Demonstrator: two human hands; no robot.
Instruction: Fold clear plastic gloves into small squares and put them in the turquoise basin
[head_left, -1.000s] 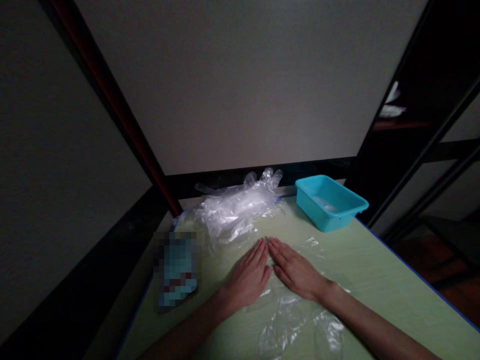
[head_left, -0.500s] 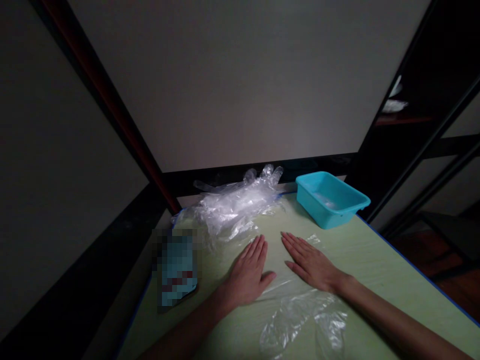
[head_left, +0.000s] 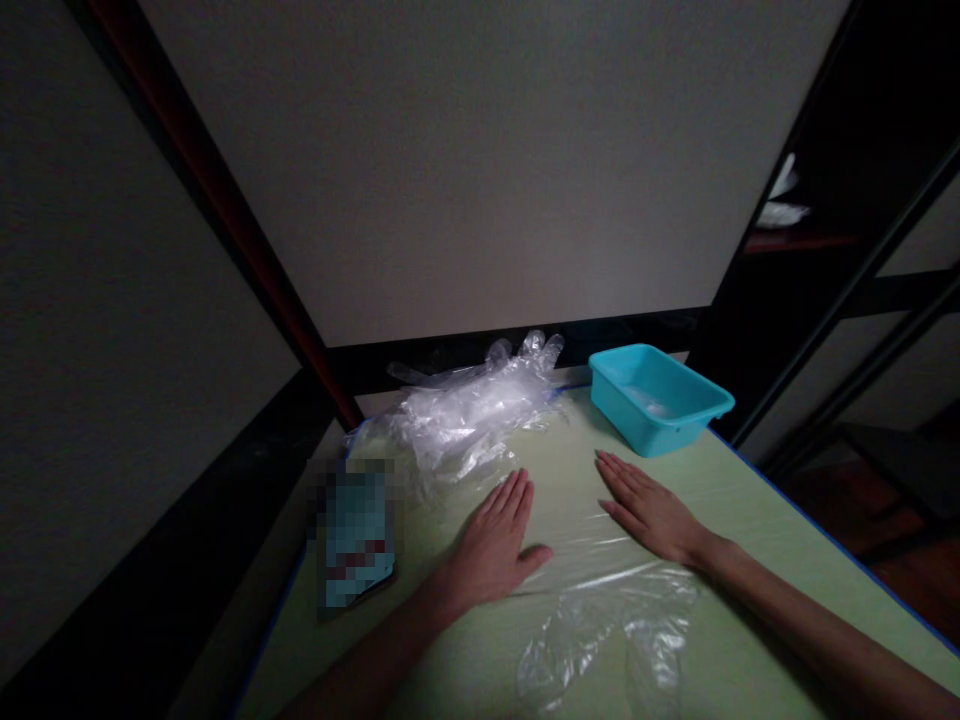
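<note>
A thin clear plastic piece, which looks like a disposable glove (head_left: 581,625), lies spread on the table, its near end crumpled into loose lobes. My left hand (head_left: 495,540) rests palm down on its left side, fingers together and stretched out, thumb apart. On its right side, my right hand (head_left: 651,510) lies flat with straight fingers angled up and left. Neither hand grips anything. Beyond my left hand is a heap of clear disposable plastic gloves (head_left: 472,410), several finger shapes sticking up at the back.
A turquoise plastic basin (head_left: 664,435) stands at the table's back right, some clear material inside. At the left edge lies a pixelated light-blue object (head_left: 356,540). The pale green table (head_left: 757,560) has a blue edge and meets a grey panel (head_left: 495,180) behind.
My right hand has slid right and slightly away from me, widening the gap between the hands. The plastic between them looks more stretched, with fine creases. My left hand has stayed put.
</note>
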